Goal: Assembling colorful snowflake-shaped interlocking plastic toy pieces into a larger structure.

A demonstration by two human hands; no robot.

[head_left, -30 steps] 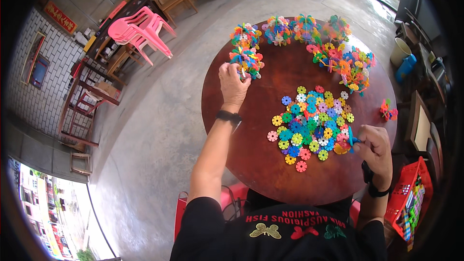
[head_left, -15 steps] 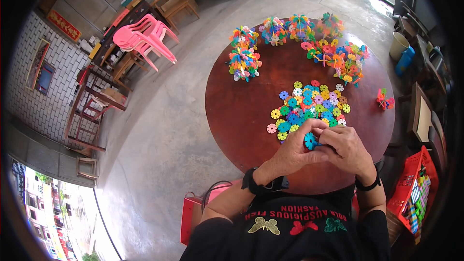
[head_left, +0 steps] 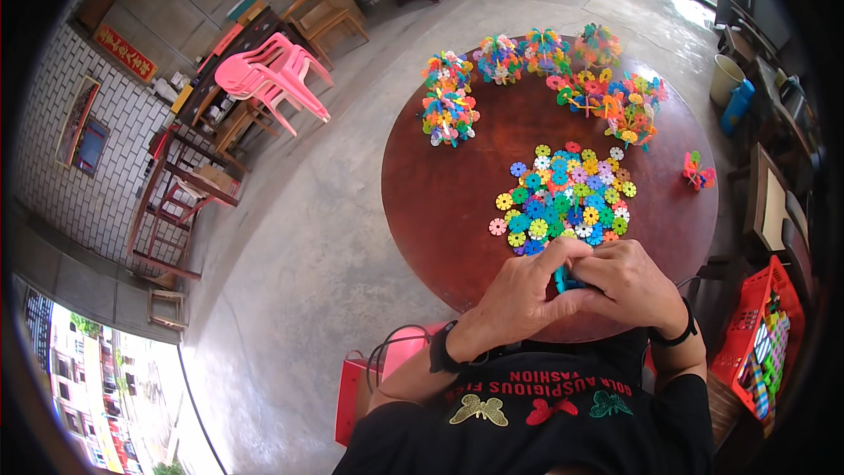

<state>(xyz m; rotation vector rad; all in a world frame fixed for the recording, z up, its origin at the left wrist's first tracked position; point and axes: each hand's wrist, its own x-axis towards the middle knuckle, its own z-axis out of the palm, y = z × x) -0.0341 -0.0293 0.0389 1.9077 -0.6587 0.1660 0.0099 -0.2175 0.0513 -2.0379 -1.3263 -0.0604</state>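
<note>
Both hands meet over the near side of a round dark-red table, pressed around blue notched plastic discs (head_left: 567, 280). My left hand (head_left: 530, 288) grips them between thumb and fingers. My right hand (head_left: 622, 278) is closed on the same blue pieces from the other side; its fingers hide much of them, so how they join cannot be made out. Just beyond the hands lies a loose pile of flower-shaped discs (head_left: 563, 198) in many colours. Several built balls of such discs, one a multicoloured ball (head_left: 451, 116), stand along the table's far edge.
The round table (head_left: 431, 220) has a small pink-and-green disc cluster (head_left: 699, 171) near its right edge. A red basket (head_left: 743, 325) of plastic pieces stands at the lower right. Pink plastic chairs (head_left: 272, 75) are at the upper left, and a red box (head_left: 350, 405) sits by my left elbow.
The blue disc that faced up between my hands has turned edge-on, and my fingers have closed further over it. The whole view has shifted slightly.
</note>
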